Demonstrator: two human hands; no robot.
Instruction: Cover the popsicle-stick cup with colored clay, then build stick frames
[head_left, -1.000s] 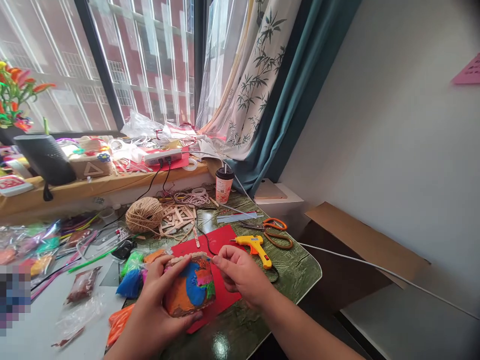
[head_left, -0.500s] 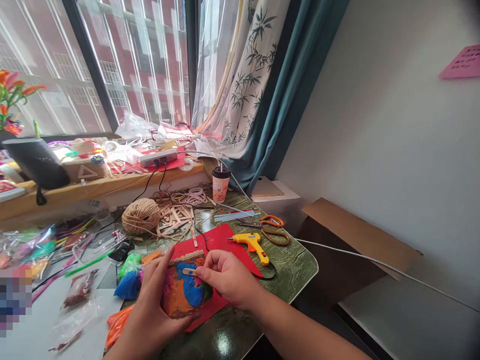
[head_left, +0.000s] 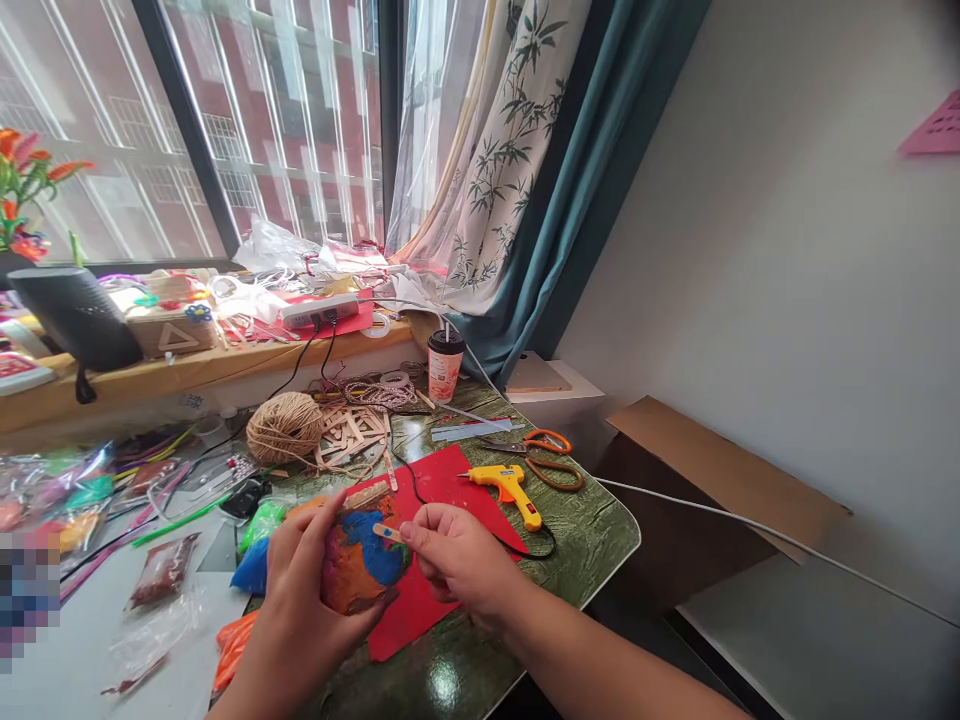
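Observation:
My left hand (head_left: 307,590) is wrapped round a small object covered in orange, blue and purple clay (head_left: 352,570), holding it tilted above a red sheet (head_left: 427,610). Between the thumb and fingers of my right hand (head_left: 450,550) is a short wooden stick (head_left: 388,533) with a blue mark, its free end over the blue clay. Part of the clay object is hidden by my left fingers. Right of my hands, a yellow glue gun (head_left: 506,483) lies on the red sheet.
Orange-handled scissors (head_left: 551,470) and a lidded cup (head_left: 445,368) stand or lie behind the glue gun. A twine ball (head_left: 285,428) and wooden sticks (head_left: 352,435) are beyond my hands. Clay bags (head_left: 165,570) lie left. The table edge (head_left: 639,535) is at right.
My left hand has turned the clay object, tipping its face. The stick in my right hand now slants, and my right hand has shifted slightly right.

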